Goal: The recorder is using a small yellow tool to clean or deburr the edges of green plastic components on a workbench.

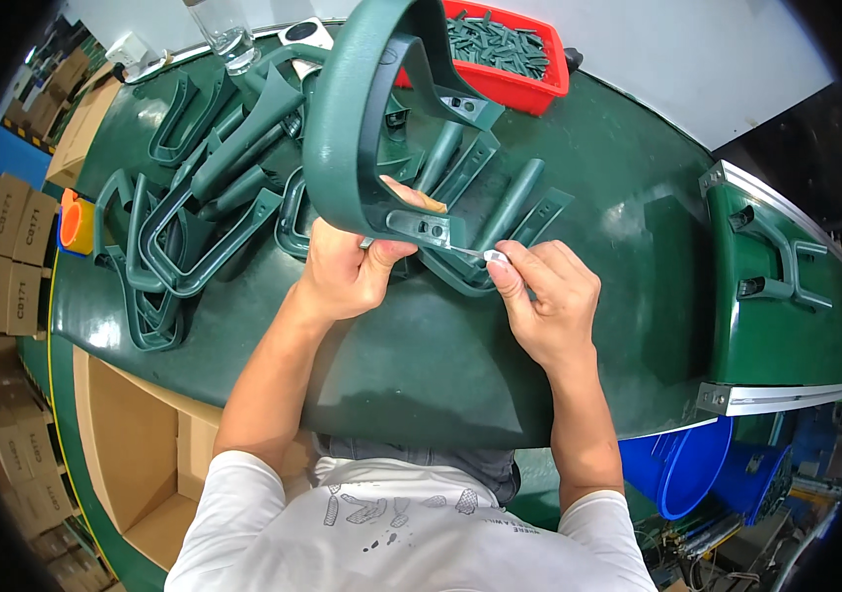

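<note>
My left hand point(347, 271) is closed around the lower end of a large green plastic armrest point(334, 138), which stands up off the table as a bent loop with a hollow inner side. Two small holes show in its flat end. Between the thumb and fingers of my right hand point(554, 296) is pinched a small white-handled tool point(493, 257). Its thin metal tip reaches left to the edge of the armrest's end; whether it touches cannot be told. More green armrests point(514, 222) lie on the table just beyond both hands.
A pile of similar armrests point(214, 178) covers the table's left. At the back are a red bin point(529, 94) of small green pieces and a clear cup point(228, 44). An orange tape roll point(73, 222) sits far left. Another armrest point(781, 261) lies on the metal-edged conveyor at right.
</note>
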Available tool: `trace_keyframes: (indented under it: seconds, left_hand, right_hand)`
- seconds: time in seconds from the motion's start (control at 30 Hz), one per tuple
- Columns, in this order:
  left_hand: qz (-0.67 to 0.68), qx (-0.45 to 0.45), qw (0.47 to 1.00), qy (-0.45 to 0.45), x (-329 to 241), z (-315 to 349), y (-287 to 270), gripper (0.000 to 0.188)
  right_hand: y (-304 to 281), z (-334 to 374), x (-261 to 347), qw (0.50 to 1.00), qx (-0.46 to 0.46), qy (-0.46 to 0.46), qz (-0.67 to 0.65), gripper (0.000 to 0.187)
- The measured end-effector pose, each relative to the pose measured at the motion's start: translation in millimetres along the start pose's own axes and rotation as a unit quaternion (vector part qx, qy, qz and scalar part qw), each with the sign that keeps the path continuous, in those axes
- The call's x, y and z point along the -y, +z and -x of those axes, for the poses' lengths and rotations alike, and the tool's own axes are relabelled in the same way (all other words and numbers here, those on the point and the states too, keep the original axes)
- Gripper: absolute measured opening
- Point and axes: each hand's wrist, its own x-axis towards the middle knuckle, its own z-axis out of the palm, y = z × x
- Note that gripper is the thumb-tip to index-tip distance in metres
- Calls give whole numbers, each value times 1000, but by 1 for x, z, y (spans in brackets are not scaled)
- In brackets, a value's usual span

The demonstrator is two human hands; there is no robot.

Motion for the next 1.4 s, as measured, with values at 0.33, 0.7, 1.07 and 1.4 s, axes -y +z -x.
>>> trace_keyframes:
  seconds: [0.33, 0.7, 1.07, 1.4]
  left_hand:
    - [18, 15, 999, -42, 0, 6, 1, 35]
    - [-32, 41, 997, -55, 3, 7, -2, 30]
    - [-9, 24, 999, -46, 5, 8, 2, 29]
    - [204, -32, 968, -144, -2, 4, 3, 41]
  right_hand:
    - [2, 2, -1, 1000, -21, -4, 19, 15]
    - [3, 2, 5, 998, -31, 9, 48, 13]
    - [1, 4, -2, 999, -26, -9, 30, 15]
    - [-7, 6, -5, 966, -9, 145, -214, 20]
